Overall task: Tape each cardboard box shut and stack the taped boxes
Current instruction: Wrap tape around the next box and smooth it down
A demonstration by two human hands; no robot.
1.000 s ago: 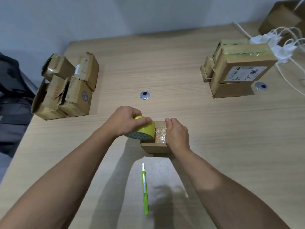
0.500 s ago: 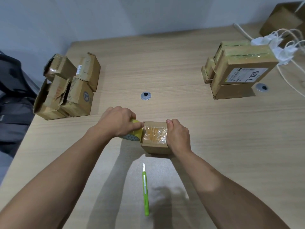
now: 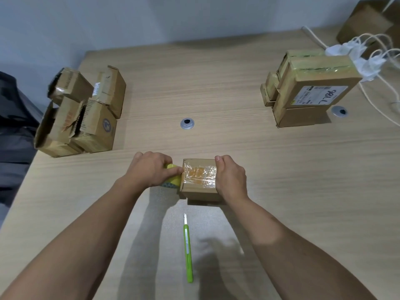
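right between two hands: a small box under tape

head view. the small cardboard box sits on the wooden table, near the middle and slightly toward the person. a strip of clear tape runs across its top from left to right. the right hand wraps over the box's right end, fingers curled down the far side, gripping it. the left hand is just beside the box's left end, its fingers closed around a yellow tape roll that touches the box's left face, and its fingertips meet the tape at the top left edge.

on the near side a green cutter lies on the table, its blade end pointing at the box, apart from it and between the two forearms. beyond the box there is bare wood up to a round metal grommet. far left, near the table's left edge, is a cluster of open boxes with their flaps up. far right is a stack of taped boxes, well apart from the hands, with a second grommet just beside it and white cables behind it. the table between the small box and that stack is bare wood.
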